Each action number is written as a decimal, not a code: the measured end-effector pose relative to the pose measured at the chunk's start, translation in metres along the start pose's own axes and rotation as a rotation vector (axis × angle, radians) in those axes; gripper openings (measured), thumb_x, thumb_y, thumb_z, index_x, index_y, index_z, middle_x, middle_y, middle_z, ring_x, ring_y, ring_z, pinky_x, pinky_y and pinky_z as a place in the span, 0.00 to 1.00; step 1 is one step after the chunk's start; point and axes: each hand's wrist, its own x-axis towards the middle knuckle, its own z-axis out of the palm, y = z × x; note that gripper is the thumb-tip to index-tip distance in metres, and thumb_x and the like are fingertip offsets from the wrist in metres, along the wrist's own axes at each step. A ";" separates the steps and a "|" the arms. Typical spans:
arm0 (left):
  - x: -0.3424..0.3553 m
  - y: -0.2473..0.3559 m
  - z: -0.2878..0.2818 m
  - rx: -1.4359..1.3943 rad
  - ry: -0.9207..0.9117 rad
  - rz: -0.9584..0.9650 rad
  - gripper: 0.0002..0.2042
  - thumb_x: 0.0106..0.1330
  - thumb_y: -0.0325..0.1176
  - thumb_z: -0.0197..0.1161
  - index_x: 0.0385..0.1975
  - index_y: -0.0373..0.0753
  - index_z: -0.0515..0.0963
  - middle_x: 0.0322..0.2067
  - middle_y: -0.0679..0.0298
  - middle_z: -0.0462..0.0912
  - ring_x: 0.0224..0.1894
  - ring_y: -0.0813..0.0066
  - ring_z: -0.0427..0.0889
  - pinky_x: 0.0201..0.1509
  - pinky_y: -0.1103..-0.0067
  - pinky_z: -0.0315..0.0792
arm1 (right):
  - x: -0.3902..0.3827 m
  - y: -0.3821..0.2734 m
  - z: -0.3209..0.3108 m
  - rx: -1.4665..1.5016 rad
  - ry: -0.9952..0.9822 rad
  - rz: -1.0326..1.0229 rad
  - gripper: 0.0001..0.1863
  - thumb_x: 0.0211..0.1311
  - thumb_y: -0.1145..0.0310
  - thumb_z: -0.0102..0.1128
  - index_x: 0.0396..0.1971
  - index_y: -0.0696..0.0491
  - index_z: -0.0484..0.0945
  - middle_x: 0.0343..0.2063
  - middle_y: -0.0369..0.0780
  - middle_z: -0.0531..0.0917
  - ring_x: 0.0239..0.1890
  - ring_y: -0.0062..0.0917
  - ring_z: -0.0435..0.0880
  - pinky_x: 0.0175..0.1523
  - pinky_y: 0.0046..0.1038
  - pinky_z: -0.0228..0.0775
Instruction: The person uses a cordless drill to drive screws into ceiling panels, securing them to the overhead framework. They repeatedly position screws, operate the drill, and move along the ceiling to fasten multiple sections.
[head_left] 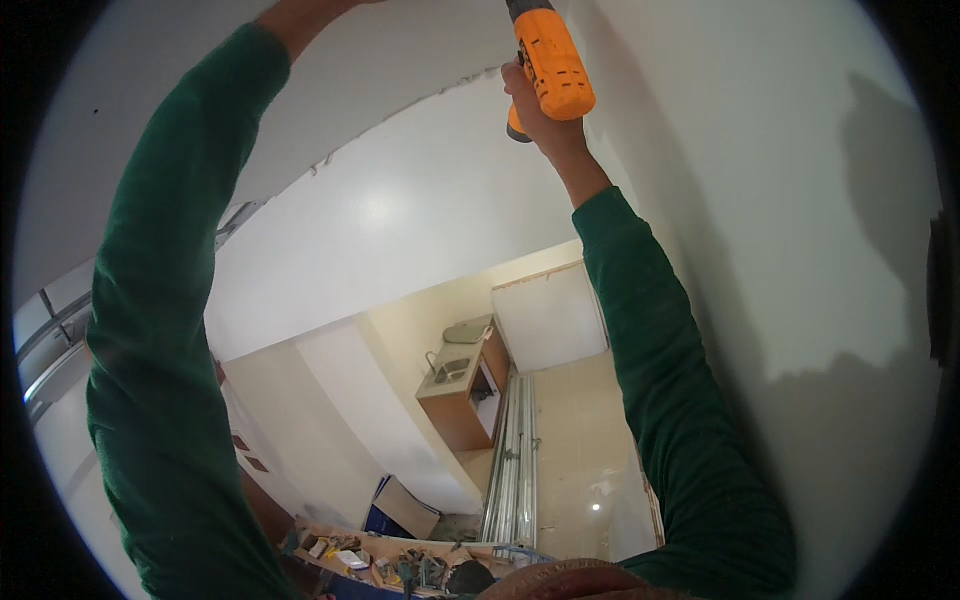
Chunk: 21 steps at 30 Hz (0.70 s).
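Holds both arms up, in a green left sleeve [160, 300] and a green right sleeve [665, 390], one along each side of the view. With the right hand [550, 130], grips an orange drill [555, 70] at the upper edge of view, high above the cluttered surface [385, 545], with the rounded rear of its body toward the camera and the dark front end partly cut off. Wraps the fingers [514, 80] of that hand around its handle. Extends the left hand [325, 8] out past the same edge, with little more than the wrist in sight; cannot tell the state of its fingers.

Close on the right, a pale wall [850, 450] with broad soft shadows. Overhead, a grey ceiling [330, 90] and, along its ragged edge, a smooth white panel [380, 220].

Farther down, on the surface, a jumble of tools and small items, with a white item [352, 559] toward the left end and a dark rounded thing [468, 577] at the near edge, too small to make out. Behind its far edge, a leaning beige board [408, 507].

Farthest off, on the tiled floor [575, 450], long metal bars [512, 465] beside a wood-fronted sink unit [450, 420], with a whitish board [550, 320] upright behind.
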 end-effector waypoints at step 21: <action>0.002 0.011 0.011 -0.039 0.089 -0.094 0.14 0.73 0.37 0.64 0.52 0.37 0.87 0.56 0.51 0.84 0.61 0.52 0.80 0.70 0.59 0.71 | 0.005 -0.009 -0.015 -0.063 0.039 -0.212 0.14 0.63 0.70 0.72 0.45 0.54 0.78 0.35 0.36 0.84 0.36 0.26 0.87 0.45 0.30 0.83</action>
